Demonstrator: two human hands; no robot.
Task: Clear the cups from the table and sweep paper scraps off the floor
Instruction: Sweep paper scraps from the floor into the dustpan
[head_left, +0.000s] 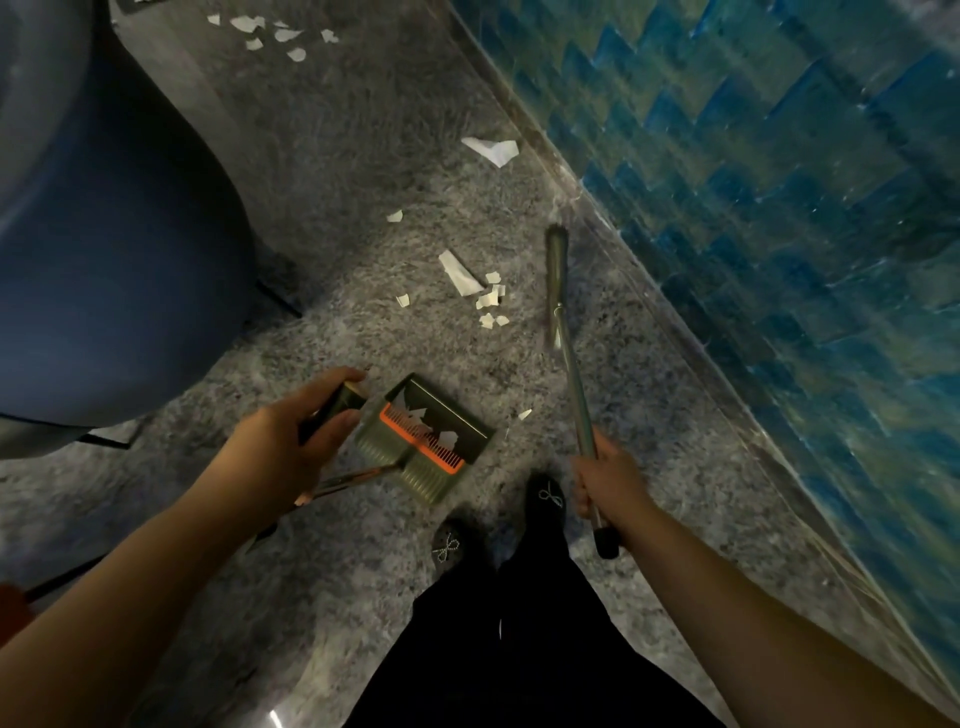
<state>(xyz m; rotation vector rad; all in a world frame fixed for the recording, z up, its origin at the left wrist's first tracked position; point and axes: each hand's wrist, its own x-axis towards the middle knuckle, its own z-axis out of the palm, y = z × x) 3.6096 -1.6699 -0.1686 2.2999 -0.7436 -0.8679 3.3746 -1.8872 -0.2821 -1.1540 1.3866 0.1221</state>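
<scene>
Nearest the viewer, the person's dark trousers (524, 639) and two black shoes (545, 499), each with a small pale bow, stand on the speckled grey floor (322, 597). The right hand (610, 480) is wrapped around the metal broom handle (574, 374) near its black end cap; the handle slants forward and away to its far end close beside the base of the blue tiled wall (779, 208), where motion blur hides the broom head. The left hand (291, 441) grips the dark handle of the dustpan (431, 436), fingers curled around it. The dustpan sits low over the floor just ahead of the shoes, its mouth turned towards the scraps; an orange comb strip crosses it, and several white paper pieces already lie inside. One small scrap rests just right of the pan. Farther on, a cluster of paper scraps (478, 291) lies on the floor left of the broom handle, apart from the pan. Beyond these lie one small piece, then a larger folded piece (493, 150) near the wall. At the far top, more scraps (270, 34) are scattered. A large blue rounded object (104, 260) fills the left side.
</scene>
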